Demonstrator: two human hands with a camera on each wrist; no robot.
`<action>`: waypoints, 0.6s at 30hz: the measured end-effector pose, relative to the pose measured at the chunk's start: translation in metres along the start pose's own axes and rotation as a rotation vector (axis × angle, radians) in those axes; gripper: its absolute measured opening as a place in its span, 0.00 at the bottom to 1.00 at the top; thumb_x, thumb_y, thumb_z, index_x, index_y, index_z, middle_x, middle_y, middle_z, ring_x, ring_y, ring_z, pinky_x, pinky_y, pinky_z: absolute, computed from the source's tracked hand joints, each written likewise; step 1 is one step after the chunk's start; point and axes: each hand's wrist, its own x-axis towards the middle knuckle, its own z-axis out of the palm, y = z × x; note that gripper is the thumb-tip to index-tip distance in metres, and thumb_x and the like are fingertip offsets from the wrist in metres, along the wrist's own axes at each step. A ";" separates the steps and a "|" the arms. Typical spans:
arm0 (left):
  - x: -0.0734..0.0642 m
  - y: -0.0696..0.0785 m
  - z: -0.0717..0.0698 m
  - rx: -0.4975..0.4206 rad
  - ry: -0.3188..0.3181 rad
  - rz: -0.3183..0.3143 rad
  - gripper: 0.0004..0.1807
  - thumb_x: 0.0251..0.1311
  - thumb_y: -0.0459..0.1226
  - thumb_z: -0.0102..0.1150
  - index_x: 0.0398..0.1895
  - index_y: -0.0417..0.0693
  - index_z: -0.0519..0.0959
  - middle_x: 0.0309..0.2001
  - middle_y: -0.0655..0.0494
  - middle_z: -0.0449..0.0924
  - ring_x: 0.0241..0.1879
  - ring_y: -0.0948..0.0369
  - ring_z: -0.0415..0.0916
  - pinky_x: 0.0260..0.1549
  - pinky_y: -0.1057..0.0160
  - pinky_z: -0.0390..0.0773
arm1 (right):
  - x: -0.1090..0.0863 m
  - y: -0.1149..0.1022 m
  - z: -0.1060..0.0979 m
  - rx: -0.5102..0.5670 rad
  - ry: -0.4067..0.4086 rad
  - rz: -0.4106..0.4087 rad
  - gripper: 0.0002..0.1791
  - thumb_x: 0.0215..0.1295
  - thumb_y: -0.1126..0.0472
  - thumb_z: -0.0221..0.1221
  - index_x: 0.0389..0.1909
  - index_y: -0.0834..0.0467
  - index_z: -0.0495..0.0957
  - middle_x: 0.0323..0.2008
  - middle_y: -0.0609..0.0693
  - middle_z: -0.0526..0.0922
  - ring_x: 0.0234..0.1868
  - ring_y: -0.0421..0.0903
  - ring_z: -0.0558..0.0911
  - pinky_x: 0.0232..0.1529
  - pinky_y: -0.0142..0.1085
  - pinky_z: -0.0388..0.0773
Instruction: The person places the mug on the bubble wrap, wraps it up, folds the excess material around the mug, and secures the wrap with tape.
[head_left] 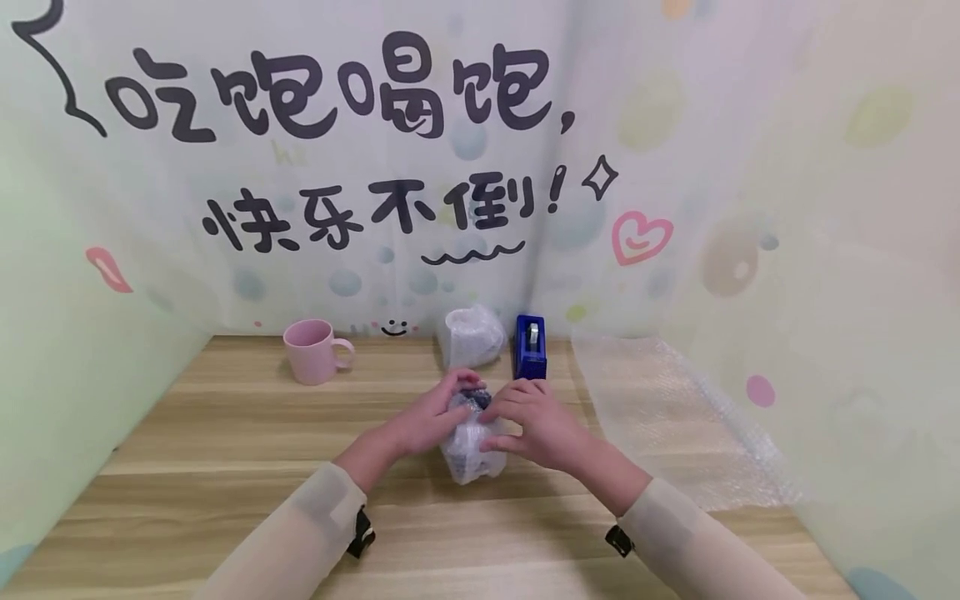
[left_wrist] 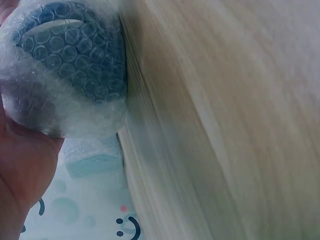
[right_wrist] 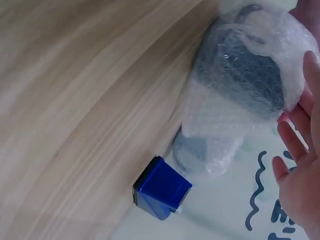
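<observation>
- Head view: the wrapped bundle (head_left: 472, 457) is nearer than the tape dispenser (head_left: 531, 367) and left of it.
- My left hand (head_left: 433, 410) grasps it; my right hand (head_left: 538, 418) is relaxed alongside, contact hard to tell.
- I'd brace left-handed and smooth the bubble wrap (right_wrist: 217, 112) snug, without squeezing.

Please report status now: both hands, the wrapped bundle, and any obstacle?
Left hand holding wrapped bundle; right hand at its other side. Dark item showing through bubble wrap. No obstacle seen; blue tape dispenser beyond right hand.
</observation>
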 end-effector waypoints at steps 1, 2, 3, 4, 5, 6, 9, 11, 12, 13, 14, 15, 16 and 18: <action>-0.001 0.000 0.001 0.001 0.015 -0.003 0.27 0.79 0.36 0.49 0.77 0.44 0.60 0.79 0.40 0.70 0.81 0.40 0.65 0.81 0.33 0.62 | -0.001 0.000 -0.001 -0.001 -0.041 0.009 0.19 0.61 0.42 0.77 0.48 0.46 0.91 0.51 0.44 0.92 0.59 0.49 0.82 0.59 0.49 0.76; -0.001 0.001 0.002 0.016 0.035 -0.003 0.26 0.78 0.37 0.50 0.76 0.44 0.61 0.79 0.40 0.69 0.81 0.41 0.64 0.81 0.33 0.63 | -0.001 -0.001 -0.002 0.017 -0.083 0.038 0.19 0.63 0.41 0.76 0.49 0.46 0.91 0.57 0.47 0.90 0.63 0.51 0.81 0.62 0.51 0.76; -0.002 0.001 0.002 0.040 0.062 0.000 0.25 0.78 0.38 0.52 0.74 0.44 0.62 0.78 0.39 0.68 0.80 0.41 0.63 0.80 0.33 0.63 | -0.002 -0.001 -0.003 0.053 -0.125 0.087 0.18 0.65 0.41 0.75 0.50 0.45 0.91 0.63 0.51 0.87 0.68 0.55 0.79 0.66 0.55 0.76; -0.003 0.001 0.002 0.067 0.100 -0.003 0.23 0.77 0.39 0.55 0.71 0.45 0.65 0.76 0.40 0.67 0.79 0.41 0.63 0.79 0.33 0.64 | -0.001 -0.002 -0.003 0.096 -0.164 0.147 0.18 0.66 0.40 0.74 0.51 0.44 0.91 0.69 0.55 0.83 0.73 0.58 0.76 0.70 0.59 0.75; -0.004 0.002 0.002 0.110 0.142 -0.006 0.21 0.77 0.41 0.58 0.66 0.46 0.69 0.73 0.40 0.66 0.77 0.41 0.63 0.76 0.34 0.67 | -0.001 -0.003 -0.004 0.148 -0.203 0.211 0.18 0.67 0.40 0.73 0.52 0.44 0.90 0.74 0.59 0.78 0.75 0.63 0.75 0.72 0.62 0.75; -0.005 0.002 0.002 0.157 0.185 -0.010 0.18 0.75 0.43 0.62 0.61 0.47 0.72 0.69 0.41 0.66 0.74 0.42 0.62 0.73 0.36 0.69 | -0.001 -0.004 -0.004 0.205 -0.237 0.274 0.18 0.69 0.40 0.73 0.52 0.44 0.90 0.78 0.63 0.73 0.78 0.67 0.72 0.73 0.66 0.74; -0.009 0.003 0.001 0.259 0.288 0.006 0.11 0.70 0.45 0.71 0.43 0.53 0.78 0.57 0.45 0.68 0.63 0.46 0.65 0.61 0.46 0.72 | 0.002 -0.003 -0.003 0.373 -0.299 0.392 0.17 0.71 0.42 0.72 0.54 0.46 0.89 0.79 0.64 0.72 0.78 0.67 0.74 0.73 0.65 0.76; -0.011 0.003 0.002 0.286 0.323 0.059 0.10 0.68 0.43 0.75 0.35 0.55 0.81 0.50 0.49 0.71 0.57 0.51 0.67 0.54 0.53 0.72 | 0.003 -0.001 -0.003 0.451 -0.324 0.408 0.17 0.72 0.44 0.72 0.54 0.48 0.88 0.73 0.59 0.81 0.71 0.60 0.82 0.69 0.60 0.82; -0.012 0.004 0.002 0.295 0.324 0.100 0.09 0.68 0.42 0.75 0.33 0.55 0.82 0.47 0.50 0.73 0.54 0.53 0.69 0.52 0.55 0.72 | 0.004 0.001 -0.002 0.483 -0.329 0.403 0.17 0.72 0.46 0.73 0.54 0.49 0.88 0.68 0.56 0.85 0.69 0.57 0.84 0.69 0.58 0.82; -0.014 0.004 0.001 0.303 0.318 0.141 0.08 0.69 0.41 0.74 0.33 0.54 0.84 0.45 0.51 0.75 0.52 0.54 0.70 0.51 0.55 0.73 | 0.006 0.002 -0.002 0.509 -0.334 0.399 0.16 0.71 0.47 0.73 0.53 0.50 0.88 0.64 0.52 0.88 0.66 0.53 0.85 0.68 0.56 0.84; -0.016 0.005 0.000 0.308 0.305 0.177 0.05 0.69 0.40 0.73 0.35 0.53 0.86 0.45 0.52 0.78 0.52 0.55 0.72 0.52 0.55 0.75 | 0.007 0.003 -0.001 0.525 -0.334 0.387 0.16 0.71 0.48 0.74 0.52 0.51 0.89 0.59 0.50 0.91 0.62 0.50 0.86 0.66 0.54 0.86; -0.018 0.005 -0.001 0.312 0.287 0.198 0.03 0.70 0.40 0.72 0.38 0.52 0.88 0.45 0.53 0.79 0.52 0.55 0.72 0.53 0.55 0.75 | 0.008 0.004 -0.002 0.541 -0.340 0.395 0.15 0.70 0.49 0.74 0.52 0.51 0.89 0.57 0.48 0.91 0.59 0.49 0.86 0.63 0.53 0.87; -0.021 0.005 -0.003 0.320 0.260 0.210 0.04 0.72 0.40 0.70 0.42 0.52 0.90 0.46 0.55 0.80 0.53 0.55 0.73 0.54 0.53 0.76 | 0.009 0.005 -0.002 0.549 -0.350 0.411 0.15 0.70 0.49 0.75 0.51 0.51 0.89 0.55 0.47 0.91 0.57 0.47 0.87 0.62 0.51 0.88; -0.026 0.006 -0.008 0.325 0.189 0.218 0.09 0.73 0.42 0.68 0.50 0.53 0.91 0.51 0.55 0.82 0.57 0.54 0.73 0.58 0.49 0.77 | 0.010 0.006 -0.003 0.549 -0.365 0.433 0.14 0.69 0.49 0.75 0.50 0.50 0.89 0.52 0.46 0.92 0.53 0.45 0.87 0.56 0.44 0.89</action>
